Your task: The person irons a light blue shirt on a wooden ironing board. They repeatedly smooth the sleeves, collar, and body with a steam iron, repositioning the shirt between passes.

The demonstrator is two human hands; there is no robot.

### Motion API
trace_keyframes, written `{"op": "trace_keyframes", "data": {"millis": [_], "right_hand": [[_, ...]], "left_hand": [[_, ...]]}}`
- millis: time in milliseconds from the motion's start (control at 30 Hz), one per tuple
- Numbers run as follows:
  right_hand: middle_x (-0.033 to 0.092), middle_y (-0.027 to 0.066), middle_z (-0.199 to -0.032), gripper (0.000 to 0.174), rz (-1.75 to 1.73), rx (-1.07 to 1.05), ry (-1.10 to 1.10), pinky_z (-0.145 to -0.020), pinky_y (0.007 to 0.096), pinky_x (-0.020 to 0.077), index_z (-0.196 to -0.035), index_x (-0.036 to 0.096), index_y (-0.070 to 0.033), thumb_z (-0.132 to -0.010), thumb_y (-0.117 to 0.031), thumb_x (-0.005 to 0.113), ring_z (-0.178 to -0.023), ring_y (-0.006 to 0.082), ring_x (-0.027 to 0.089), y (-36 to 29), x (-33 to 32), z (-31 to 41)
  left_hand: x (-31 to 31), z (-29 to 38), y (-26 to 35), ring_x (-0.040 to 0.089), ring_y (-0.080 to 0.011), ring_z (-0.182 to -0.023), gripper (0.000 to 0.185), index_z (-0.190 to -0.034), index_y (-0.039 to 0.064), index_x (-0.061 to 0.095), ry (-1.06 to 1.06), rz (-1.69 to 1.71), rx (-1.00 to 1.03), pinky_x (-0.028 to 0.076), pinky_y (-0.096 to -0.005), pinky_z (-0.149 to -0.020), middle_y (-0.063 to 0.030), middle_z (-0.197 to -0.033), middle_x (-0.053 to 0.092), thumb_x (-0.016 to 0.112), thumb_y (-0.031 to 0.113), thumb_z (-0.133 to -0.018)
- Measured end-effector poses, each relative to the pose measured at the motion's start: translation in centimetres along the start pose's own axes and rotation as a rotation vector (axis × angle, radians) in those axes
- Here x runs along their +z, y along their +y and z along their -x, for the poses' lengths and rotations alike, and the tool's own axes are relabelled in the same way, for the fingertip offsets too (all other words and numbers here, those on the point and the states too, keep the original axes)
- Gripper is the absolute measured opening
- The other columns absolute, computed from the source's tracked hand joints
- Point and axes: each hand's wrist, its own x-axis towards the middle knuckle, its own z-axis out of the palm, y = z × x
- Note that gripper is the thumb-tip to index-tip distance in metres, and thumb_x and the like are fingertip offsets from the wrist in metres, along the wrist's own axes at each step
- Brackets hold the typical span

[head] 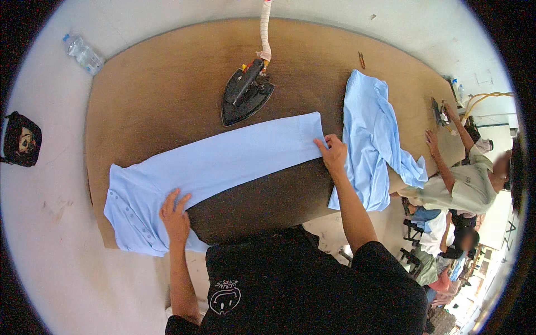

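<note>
A light blue shirt [234,150] lies across the padded table, its sleeve stretched flat toward the right and its buttoned part at the left. My left hand [175,215] rests on the shirt's body with its fingers spread. At the sleeve's right end, my right hand [333,154] pinches the lower corner between thumb and fingers. A black iron [247,92] stands just above the sleeve, a wrapped cord rising from its rear. Right of my right hand lies a second light blue garment [368,138], loosely crumpled.
The brown table [167,83] meets a wall behind. Small orange-handled snips [362,60] lie at the back. A plastic bottle [83,54] is beyond the back left corner. At the table's right end, another person [465,180] has one hand at another iron [439,112]. More people sit beyond.
</note>
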Motion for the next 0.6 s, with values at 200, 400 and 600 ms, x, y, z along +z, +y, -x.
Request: {"op": "trace_keyframes", "data": {"millis": [200, 400, 600], "right_hand": [[0.059, 0.0111, -0.087, 0.030, -0.004, -0.049, 0.106, -0.071, 0.0392, 0.0460, -0.088, 0.060, -0.006, -0.074, -0.022, 0.081, -0.080, 0.0274, 0.057, -0.7, -4.1, -1.8], [0.055, 0.0158, -0.122, 0.047, -0.210, -0.550, -0.055, -0.096, 0.0461, 0.0431, -0.124, 0.054, -0.004, -0.086, -0.026, 0.069, -0.114, 0.0337, 0.054, -5.8, -1.9, -5.2], [0.015, 0.0151, -0.162, 0.087, 0.353, -0.545, -0.260, -0.115, 0.0631, 0.0113, -0.151, 0.025, 0.000, -0.092, -0.060, 0.048, -0.149, 0.0345, 0.016, -2.2, 0.2, -5.8]], "left_hand": [[-2.8, -0.8, 4.2, 0.038, -0.0289, -0.136, 0.058, -0.132, 0.023, 0.054, -0.034, -0.056, -0.109, 0.026, -0.0582, -0.108, -0.0045, -0.147, 0.042, 0.065, 0.008, -0.077], [5.4, -6.0, 15.7, 0.029, -0.0346, -0.142, 0.054, -0.141, 0.020, 0.047, 0.200, 0.250, -0.075, 0.018, -0.0645, -0.111, -0.0140, -0.155, 0.031, 0.061, 0.033, -0.090], [8.8, -6.4, 19.3, 0.023, -0.0344, -0.146, 0.059, -0.147, 0.026, 0.044, 0.205, -0.114, -0.152, 0.012, -0.0632, -0.114, -0.0119, -0.161, 0.022, 0.053, 0.048, -0.093]]}}
